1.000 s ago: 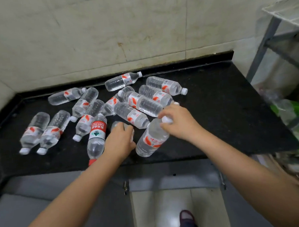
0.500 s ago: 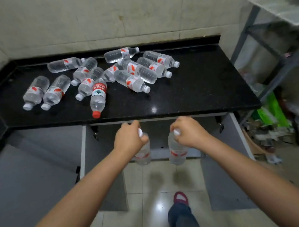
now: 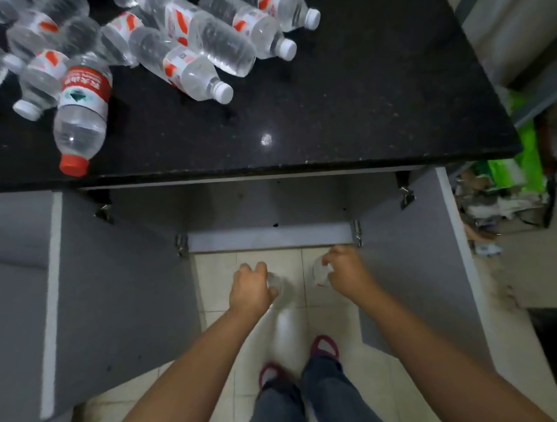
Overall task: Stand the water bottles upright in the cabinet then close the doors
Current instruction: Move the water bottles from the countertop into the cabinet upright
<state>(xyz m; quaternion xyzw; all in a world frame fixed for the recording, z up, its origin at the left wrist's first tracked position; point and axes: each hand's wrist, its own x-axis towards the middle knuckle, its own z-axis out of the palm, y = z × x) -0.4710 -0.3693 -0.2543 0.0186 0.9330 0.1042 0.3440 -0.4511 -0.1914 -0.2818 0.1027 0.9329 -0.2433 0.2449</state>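
My left hand (image 3: pixel 250 291) grips the top of a clear water bottle (image 3: pixel 279 285) that hangs below it, mostly hidden and blurred. My right hand (image 3: pixel 345 273) holds a second clear bottle (image 3: pixel 319 272) by its neck, a bit of red label showing. Both hands hang low over the tiled floor, just in front of the grey cabinet's bottom edge (image 3: pixel 269 238). The cabinet's left door (image 3: pixel 121 297) and right door (image 3: pixel 410 269) stand wide open. Several more bottles (image 3: pixel 200 54) lie on their sides on the black countertop (image 3: pixel 330 106), one with a red cap (image 3: pixel 81 111).
The countertop's front edge overhangs the cabinet opening above my hands. My two feet in red shoes (image 3: pixel 296 360) stand on the tiles between the doors. Green bags and clutter (image 3: pixel 509 181) lie on the floor at the right beside a metal rack.
Both hands took a bottle each off the countertop and lowered them below its edge to just in front of the open cabinet. My view has tilted down and moved closer.
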